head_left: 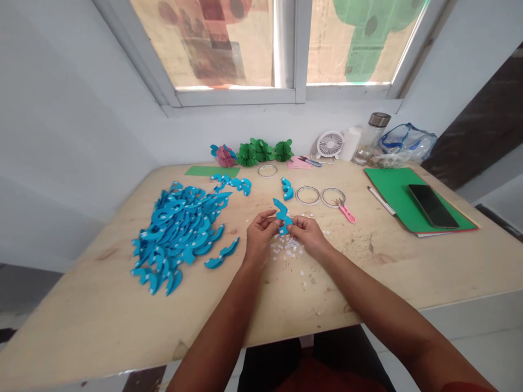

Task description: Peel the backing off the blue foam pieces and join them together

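Observation:
Between my two hands is a wavy blue paper cutout (281, 209), held just above the table. My left hand (261, 231) pinches its left side with thumb and fingers. On the other side, my right hand (307, 233) grips its lower right edge. Small white paper bits (289, 247) lie scattered beneath and around my fingers. A large pile of similar blue paper pieces (180, 223), many with small white patches, spreads to the left. One separate blue piece (222, 255) rests near my left wrist, and another blue piece (287, 189) lies beyond my hands.
Rolls of tape (308, 188) and pink-handled snips (346, 211) lie right of centre. A phone (433, 206) rests on green sheets (382, 190), with a pen (381, 200) alongside. Along the wall stand green paper shapes (283, 151), a small fan (330, 144) and a bottle (371, 139).

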